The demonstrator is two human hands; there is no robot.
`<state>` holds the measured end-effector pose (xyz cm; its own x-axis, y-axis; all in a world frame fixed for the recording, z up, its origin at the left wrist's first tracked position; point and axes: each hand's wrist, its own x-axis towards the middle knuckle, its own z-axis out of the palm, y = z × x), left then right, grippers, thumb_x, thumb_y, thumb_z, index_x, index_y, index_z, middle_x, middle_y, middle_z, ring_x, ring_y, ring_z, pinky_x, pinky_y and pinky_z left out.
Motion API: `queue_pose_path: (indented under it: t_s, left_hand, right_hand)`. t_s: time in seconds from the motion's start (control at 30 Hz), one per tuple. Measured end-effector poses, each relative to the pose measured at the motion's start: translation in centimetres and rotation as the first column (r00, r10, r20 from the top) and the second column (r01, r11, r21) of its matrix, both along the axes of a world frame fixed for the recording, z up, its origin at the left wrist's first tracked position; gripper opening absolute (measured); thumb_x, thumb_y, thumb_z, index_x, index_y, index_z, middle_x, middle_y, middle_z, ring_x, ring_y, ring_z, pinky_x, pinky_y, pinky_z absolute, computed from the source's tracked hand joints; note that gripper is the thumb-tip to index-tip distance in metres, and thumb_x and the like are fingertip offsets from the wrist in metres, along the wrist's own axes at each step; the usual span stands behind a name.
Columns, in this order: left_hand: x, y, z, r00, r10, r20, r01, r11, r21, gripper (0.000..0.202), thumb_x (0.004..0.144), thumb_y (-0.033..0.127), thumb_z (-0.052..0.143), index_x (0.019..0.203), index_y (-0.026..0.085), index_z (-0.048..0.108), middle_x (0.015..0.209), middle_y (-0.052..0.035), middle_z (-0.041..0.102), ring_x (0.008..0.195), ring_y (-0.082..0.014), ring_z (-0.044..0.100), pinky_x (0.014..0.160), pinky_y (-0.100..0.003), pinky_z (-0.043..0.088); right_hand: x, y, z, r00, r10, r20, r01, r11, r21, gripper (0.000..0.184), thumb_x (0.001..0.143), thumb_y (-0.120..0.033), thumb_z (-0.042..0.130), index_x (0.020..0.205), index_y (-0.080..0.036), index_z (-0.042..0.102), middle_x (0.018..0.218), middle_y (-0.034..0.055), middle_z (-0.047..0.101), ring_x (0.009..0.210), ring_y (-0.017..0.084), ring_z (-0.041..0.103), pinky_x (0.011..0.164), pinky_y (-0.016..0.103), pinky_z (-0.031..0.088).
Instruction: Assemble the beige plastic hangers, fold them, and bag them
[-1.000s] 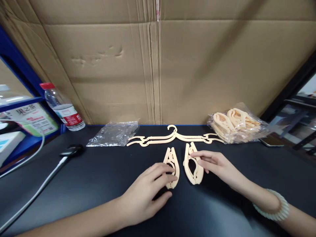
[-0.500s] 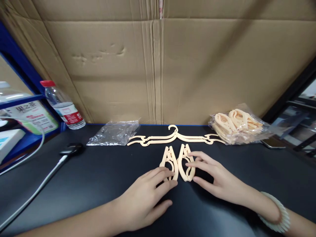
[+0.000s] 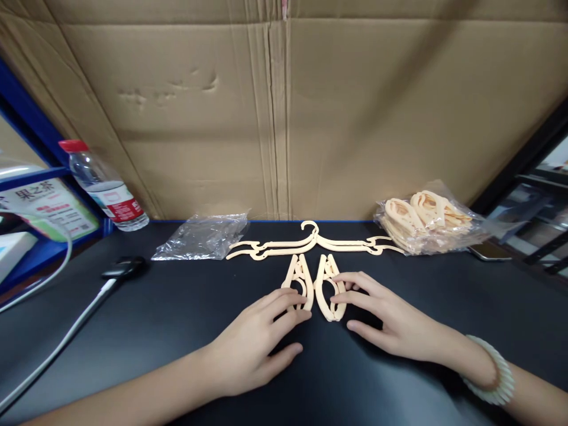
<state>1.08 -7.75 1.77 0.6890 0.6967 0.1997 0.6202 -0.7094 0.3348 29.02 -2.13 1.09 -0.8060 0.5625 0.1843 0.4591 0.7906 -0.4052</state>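
Two folded cream plastic hangers lie side by side on the black table, their narrow ends pointing away from me. My left hand point(image 3: 261, 340) rests its fingertips on the left folded hanger point(image 3: 307, 287), covering its lower left part; the thumb is apart from it. At the other one, the right folded hanger point(image 3: 322, 296), my right hand point(image 3: 384, 313) touches the right side with its fingertips, the thumb just off it. Both hands have their fingers spread. Behind them an unfolded cream hanger point(image 3: 293, 244) lies flat, its hook toward the cardboard.
An empty clear plastic bag point(image 3: 202, 236) lies at the back left. A bag of folded hangers point(image 3: 421, 222) is at the back right, beside a phone point(image 3: 491, 251). A red-capped bottle point(image 3: 113, 198), a black device with a white cable point(image 3: 122, 268) and cardboard point(image 3: 199, 165) surround the table.
My left hand and the left folded hanger have shifted slightly left. The right folded hanger has also moved a little left, while my right hand stays nearly in place. The camera view has shifted slightly.
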Motion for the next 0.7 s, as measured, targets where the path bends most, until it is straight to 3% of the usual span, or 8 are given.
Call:
queue_pose_path:
  t_s: [0.17, 0.33, 0.5, 0.7]
  left_hand:
    - [-0.6, 0.5, 0.6, 0.994, 0.048, 0.096, -0.055, 0.996, 0.071, 0.044, 0.091, 0.024, 0.053, 0.133, 0.020, 0.044, 0.130, -0.0100, 0.056, 0.124, -0.0241, 0.048, 0.105, -0.040, 0.044]
    - [-1.7, 2.0, 0.4, 0.972, 0.153, 0.179, -0.167, 0.983, 0.071, 0.033, 0.093, 0.023, 0.050, 0.125, 0.020, 0.050, 0.122, -0.0084, 0.060, 0.115, -0.0220, 0.055, 0.099, -0.037, 0.048]
    - [-2.3, 2.5, -0.5, 0.935, 0.288, 0.206, -0.293, 0.956, -0.008, 0.032, 0.095, 0.030, 0.048, 0.126, 0.021, 0.047, 0.124, -0.0075, 0.059, 0.114, -0.0216, 0.055, 0.098, -0.038, 0.047]
    - [-2.2, 2.4, -0.5, 0.942, 0.271, 0.200, -0.271, 0.962, -0.026, 0.032, 0.096, 0.031, 0.046, 0.126, 0.022, 0.045, 0.125, -0.0082, 0.058, 0.115, -0.0222, 0.054, 0.100, -0.039, 0.045]
  right_hand:
    - [0.7, 0.8, 0.0, 0.999, -0.027, -0.031, 0.028, 0.999, 0.028, 0.048, 0.095, -0.030, 0.048, 0.141, -0.024, 0.036, 0.143, 0.0097, 0.037, 0.133, 0.020, 0.037, 0.111, 0.037, 0.036]
    - [2.5, 3.7, -0.9, 0.978, -0.165, -0.130, 0.185, 0.970, 0.159, 0.034, 0.096, -0.028, 0.044, 0.129, -0.023, 0.048, 0.128, 0.0096, 0.053, 0.121, 0.021, 0.050, 0.104, 0.040, 0.043]
    - [4.9, 6.9, -2.1, 0.929, -0.314, -0.194, 0.361, 0.884, 0.299, 0.033, 0.096, -0.025, 0.038, 0.126, -0.019, 0.052, 0.122, 0.0122, 0.060, 0.115, 0.026, 0.055, 0.101, 0.047, 0.045]
    - [5.7, 8.1, -3.3, 0.912, -0.388, -0.133, 0.410, 0.848, 0.336, 0.038, 0.094, -0.022, 0.037, 0.128, -0.013, 0.051, 0.120, 0.0151, 0.061, 0.111, 0.028, 0.056, 0.098, 0.048, 0.047]
